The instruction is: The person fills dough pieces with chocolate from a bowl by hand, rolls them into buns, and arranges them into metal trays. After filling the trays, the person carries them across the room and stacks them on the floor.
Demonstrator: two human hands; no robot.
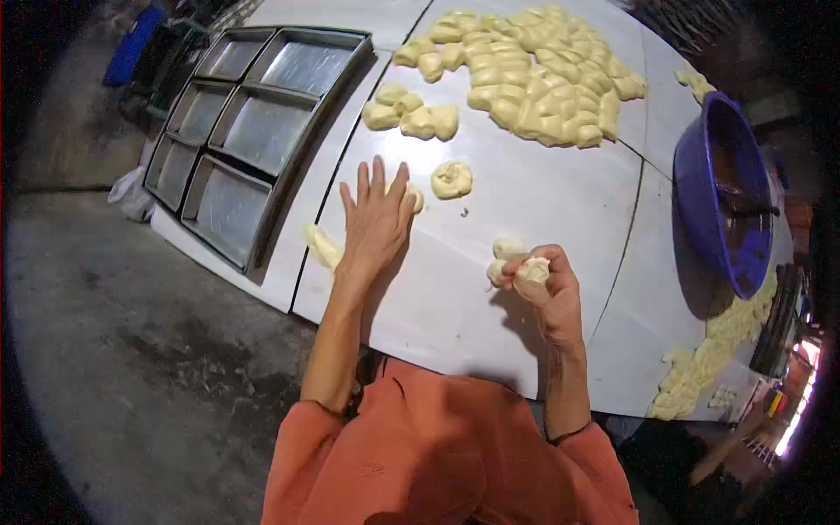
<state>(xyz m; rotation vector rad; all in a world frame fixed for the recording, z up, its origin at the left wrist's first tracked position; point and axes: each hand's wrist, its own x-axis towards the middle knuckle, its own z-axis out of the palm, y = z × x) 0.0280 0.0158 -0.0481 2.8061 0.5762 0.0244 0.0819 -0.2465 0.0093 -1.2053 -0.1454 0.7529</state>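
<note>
My left hand [378, 214] lies palm down with fingers spread on a piece of dough [416, 198], part of which shows at its right side. My right hand [549, 284] is closed around a small dough piece [533, 270], just above the table. Beside its fingertips are two small dough balls [507, 248]. A round, flattened dough piece [451, 179] with a dented top rests between and beyond the hands. Near my left wrist, a long strip of dough [323, 248] lies at the table's seam.
Joined metal trays [267, 118] stand on the left of the white table [455, 302]. Several dough pieces [417, 120] and a large dough mass [547, 79] lie at the back. On the right are a purple basin [691, 166] and more dough [710, 354].
</note>
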